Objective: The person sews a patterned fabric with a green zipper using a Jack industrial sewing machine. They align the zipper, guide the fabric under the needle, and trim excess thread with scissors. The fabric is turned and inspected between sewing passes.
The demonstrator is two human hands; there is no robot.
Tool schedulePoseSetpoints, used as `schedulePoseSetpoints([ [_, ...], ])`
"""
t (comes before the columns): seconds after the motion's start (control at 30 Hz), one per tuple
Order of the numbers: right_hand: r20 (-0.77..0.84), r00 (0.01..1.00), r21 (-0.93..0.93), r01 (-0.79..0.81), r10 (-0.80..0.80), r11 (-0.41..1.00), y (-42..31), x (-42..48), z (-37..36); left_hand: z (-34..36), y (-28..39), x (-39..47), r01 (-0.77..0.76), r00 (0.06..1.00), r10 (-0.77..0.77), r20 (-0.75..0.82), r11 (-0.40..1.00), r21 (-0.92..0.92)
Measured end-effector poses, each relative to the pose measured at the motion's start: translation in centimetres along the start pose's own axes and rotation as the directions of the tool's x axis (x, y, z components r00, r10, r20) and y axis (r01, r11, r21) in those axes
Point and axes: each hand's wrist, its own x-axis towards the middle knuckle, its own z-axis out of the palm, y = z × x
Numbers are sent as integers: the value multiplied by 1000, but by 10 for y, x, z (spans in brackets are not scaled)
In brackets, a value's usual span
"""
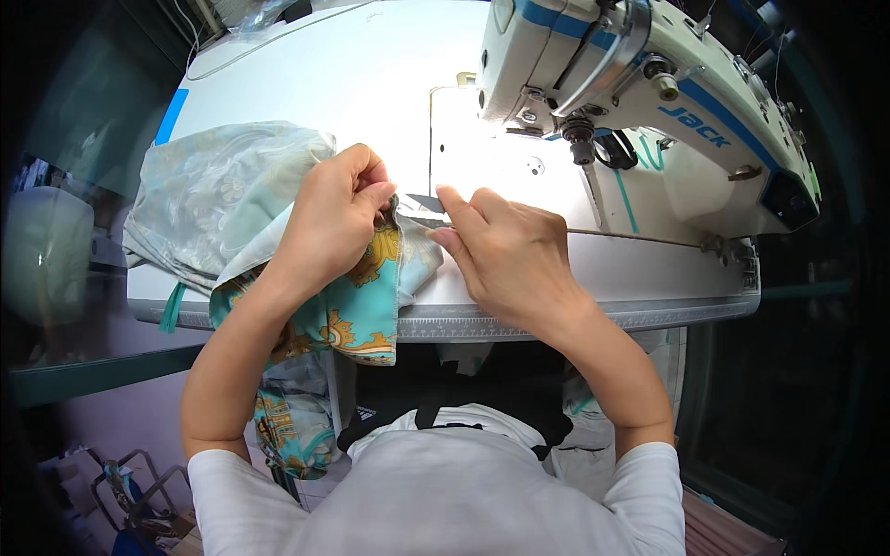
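Turquoise and gold patterned fabric (361,306) hangs over the table's front edge, its pale reverse side bunched to the left. My left hand (337,212) pinches the top of its seamed edge between thumb and fingers. Close by on the right, my right hand (511,254) grips a small cutting tool that looks like thread snips (425,203). Their dark blades point left at the pinched edge, and the handle is mostly hidden in my hand. Whether the blade tips touch the fabric I cannot tell.
A Jack sewing machine (695,104) stands at the right, its needle area above the white table (375,69). Black-handled scissors (615,149) lie under its arm. A measuring scale (459,325) runs along the front edge. More patterned fabric (292,431) hangs below left.
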Motion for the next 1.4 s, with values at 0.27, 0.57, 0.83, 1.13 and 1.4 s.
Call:
schedulePoseSetpoints([
  [0.27, 36, 998, -96, 51, -48, 994, 1, 13, 7, 2, -1, -1, -50, 999, 50, -17, 999, 1],
  [0.57, 48, 998, -123, 49, -43, 991, 3, 15, 11, 3, 0, 0, -56, 998, 55, -22, 998, -3],
  [0.83, -19, 999, -170, -51, 49, 984, 23, -38, -22, -48, 4, -30, -360, 889, 282, -361, 917, -173],
  [1.13, -220, 922, -366, -380, 317, 850, 132, -142, -79, -95, -32, -140, -3, 856, 257, -448, 870, 494],
  [1.4, 47, 985, 315, 144, -167, 938, -38, -62, -25, -71, -71, -101, -137, 839, 379, -391, 842, 522],
])
